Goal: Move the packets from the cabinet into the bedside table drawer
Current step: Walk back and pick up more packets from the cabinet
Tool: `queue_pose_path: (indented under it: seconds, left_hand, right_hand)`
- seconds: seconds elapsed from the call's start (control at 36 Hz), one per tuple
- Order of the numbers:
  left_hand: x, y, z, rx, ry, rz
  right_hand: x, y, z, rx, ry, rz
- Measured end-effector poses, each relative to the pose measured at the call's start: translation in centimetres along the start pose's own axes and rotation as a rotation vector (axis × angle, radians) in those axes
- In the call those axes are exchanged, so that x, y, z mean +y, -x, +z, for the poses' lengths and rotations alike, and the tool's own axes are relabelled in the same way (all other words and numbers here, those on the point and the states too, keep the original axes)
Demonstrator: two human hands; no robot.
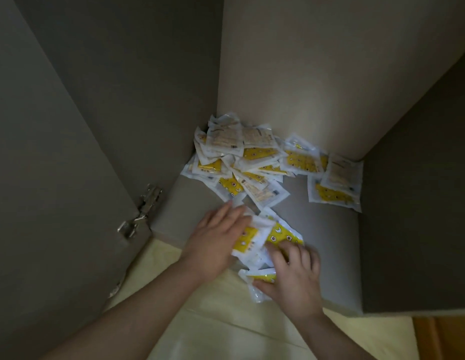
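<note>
I'm looking into a home cabinet (317,229) here: plain brown panels, a hinged door (44,203), pale tiled floor (213,320) below.

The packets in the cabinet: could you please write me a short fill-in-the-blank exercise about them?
1. The pile of packets lies in the back ____ corner of the cabinet.
2. The packets are printed white and ____.
3. The left hand rests on and the right hand grips a small batch of packets at the cabinet floor's ____ edge.
4. The door with the metal hinge stands ____.
Missing words: left, yellow, front, open.
</note>
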State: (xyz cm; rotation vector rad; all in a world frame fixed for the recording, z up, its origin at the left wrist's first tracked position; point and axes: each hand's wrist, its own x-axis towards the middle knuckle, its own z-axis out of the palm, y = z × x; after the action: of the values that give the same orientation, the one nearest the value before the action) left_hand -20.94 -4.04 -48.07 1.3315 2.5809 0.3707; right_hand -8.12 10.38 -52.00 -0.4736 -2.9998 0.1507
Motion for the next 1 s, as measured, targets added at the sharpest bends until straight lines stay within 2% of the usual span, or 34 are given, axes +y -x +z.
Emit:
queue_pose_path:
  seconds: [0.06, 0.11, 0.19, 0.25, 0.31, 0.36, 0.42, 0.44, 0.58, 0.69, 0.75, 0.89, 1.0]
  left_hand:
    - [0.3, -1.0, 0.4, -0.272, -0.079, -0.027]
    - [0.0, -1.4, 0.9, -0.350, -0.086, -0.050]
    - [-0.6, -1.2, 0.7, -0.380, -0.172, -0.036]
    - [-1.3, -0.5, 1.2, -0.238, -0.244, 0.016]
    - [-1.9, 0.6, 2.0, 0.011, -0.236, 0.094]
    - [-2.2, 2.1, 3.0, 0.250, -0.159, 0.165]
    - [-2.6, 3.2, 3.6, 0.360, -0.120, 0.198]
    - [-2.7, 3.6, 3.2, 0.361, -0.104, 0.194]
    - [-1.8, 6.1, -0.7, 0.089, 0.151, -0.055]
    - [1.4, 9.3, -5.6, -0.119, 0.291, -0.261]
    - [3.2, 10.9, -8.8, -0.200, 0.354, -0.349]
    - [8.3, 14.9, -18.4, -0.293, 0.595, -0.564]
    - [12.6, 18.1, -26.4, -0.198, 0.863, -0.783]
  right_hand:
    - [0.1, -0.4, 0.2, -0.028, 0.034, 0.017]
    - [0.2, -0.8, 0.2, -0.087, 0.072, 0.044]
    - [0.1, -1.2, 0.2, -0.163, 0.054, 0.038]
    - [-0.3, -1.2, 0.1, -0.124, 0.030, -0.010]
    - [-0.7, -0.8, 0.3, 0.020, -0.035, -0.093]
    - [-1.3, -0.4, 0.5, 0.096, -0.121, -0.145]
    - [-2.0, -0.3, 0.3, 0.152, -0.204, -0.188]
    - [-2.3, -0.3, -0.1, 0.159, -0.225, -0.206]
    - [-4.5, -0.2, -3.9, 0.001, -0.223, -0.075]
    - [-6.7, 1.5, -10.4, -0.348, -0.323, 0.052]
    - [-7.3, 2.9, -14.0, -0.417, -0.362, 0.088]
    - [-8.9, 5.0, -24.1, -0.499, -0.549, 0.225]
    - [-11.1, 5.8, -33.3, -0.518, -0.689, 0.333]
